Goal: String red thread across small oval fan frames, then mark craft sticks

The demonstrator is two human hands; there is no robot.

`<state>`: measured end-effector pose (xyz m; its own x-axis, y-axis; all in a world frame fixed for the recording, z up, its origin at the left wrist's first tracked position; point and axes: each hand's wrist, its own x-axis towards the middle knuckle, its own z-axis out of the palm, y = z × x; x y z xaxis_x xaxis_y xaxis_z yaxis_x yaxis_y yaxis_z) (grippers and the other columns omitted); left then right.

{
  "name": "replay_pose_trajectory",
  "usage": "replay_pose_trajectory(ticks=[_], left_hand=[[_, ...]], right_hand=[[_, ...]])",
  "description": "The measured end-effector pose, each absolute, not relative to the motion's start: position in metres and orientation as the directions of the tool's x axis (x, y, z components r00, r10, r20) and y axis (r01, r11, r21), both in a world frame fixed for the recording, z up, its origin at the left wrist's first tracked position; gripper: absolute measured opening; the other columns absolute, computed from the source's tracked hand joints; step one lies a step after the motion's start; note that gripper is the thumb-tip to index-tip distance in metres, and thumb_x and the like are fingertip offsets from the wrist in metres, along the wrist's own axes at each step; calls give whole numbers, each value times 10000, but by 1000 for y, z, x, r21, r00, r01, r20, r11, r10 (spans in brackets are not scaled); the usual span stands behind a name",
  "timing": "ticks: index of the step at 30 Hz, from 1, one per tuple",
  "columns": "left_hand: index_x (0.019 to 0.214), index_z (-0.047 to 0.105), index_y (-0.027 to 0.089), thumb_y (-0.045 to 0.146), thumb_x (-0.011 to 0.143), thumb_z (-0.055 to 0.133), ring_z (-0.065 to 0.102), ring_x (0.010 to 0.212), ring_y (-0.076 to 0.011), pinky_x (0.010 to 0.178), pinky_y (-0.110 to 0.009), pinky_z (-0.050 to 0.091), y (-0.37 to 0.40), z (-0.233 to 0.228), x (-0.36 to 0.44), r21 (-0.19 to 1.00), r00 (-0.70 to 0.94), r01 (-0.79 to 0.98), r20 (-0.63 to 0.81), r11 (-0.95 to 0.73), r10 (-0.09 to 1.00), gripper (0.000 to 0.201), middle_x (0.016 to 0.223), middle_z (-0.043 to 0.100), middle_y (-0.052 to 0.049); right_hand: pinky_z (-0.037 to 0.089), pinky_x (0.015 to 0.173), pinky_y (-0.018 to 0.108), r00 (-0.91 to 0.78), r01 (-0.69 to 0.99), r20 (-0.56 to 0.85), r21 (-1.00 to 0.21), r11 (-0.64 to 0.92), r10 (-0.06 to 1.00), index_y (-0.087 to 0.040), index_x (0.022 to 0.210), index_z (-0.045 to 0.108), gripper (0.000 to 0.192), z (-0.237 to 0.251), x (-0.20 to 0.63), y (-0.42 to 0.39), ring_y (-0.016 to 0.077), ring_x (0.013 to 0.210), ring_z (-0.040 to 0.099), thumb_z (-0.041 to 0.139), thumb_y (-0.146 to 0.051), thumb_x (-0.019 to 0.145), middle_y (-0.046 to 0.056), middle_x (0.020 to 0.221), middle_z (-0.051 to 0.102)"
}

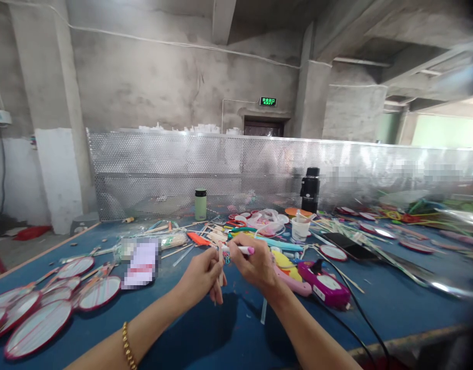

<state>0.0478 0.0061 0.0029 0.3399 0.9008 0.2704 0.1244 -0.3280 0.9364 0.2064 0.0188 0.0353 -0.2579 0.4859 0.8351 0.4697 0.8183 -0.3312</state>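
Note:
In the middle of the head view my left hand [203, 271] is closed around a flat wooden stick [221, 275], which stands roughly upright between its fingers. My right hand [256, 261] grips a white marker pen [240, 250] with a pink end. The pen lies sideways, its left end at the upper part of the stick; whether the tip touches the wood is too small to tell. Beyond the hands are more wooden sticks [218, 235] and an orange pointed tool [198, 239]. To the right of my right hand lies a pink glue gun [292, 281].
Red-rimmed round pieces [39, 329] overlap at the left, near a purple-white packet [141, 263]. A purple device [324, 285] with black cables lies at the right, before a phone [350, 246]. A green bottle [200, 205], a white cup [300, 228] and a black flask [310, 190] stand behind.

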Motion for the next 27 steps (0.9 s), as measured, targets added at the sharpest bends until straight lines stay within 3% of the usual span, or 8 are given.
replay_pose_trajectory(ticks=[27], left_hand=[[790,381,220,392,895,490,592,352,-127,350,-178,384,8,-1,47,927,359,128,289,-353,888,229,545,626,25]], right_hand=[[351,563,233,-228,450,849,-343,824,477,-180,666,565,253,35,206,19,103,554,463,473,-220,898,-13,609,555]])
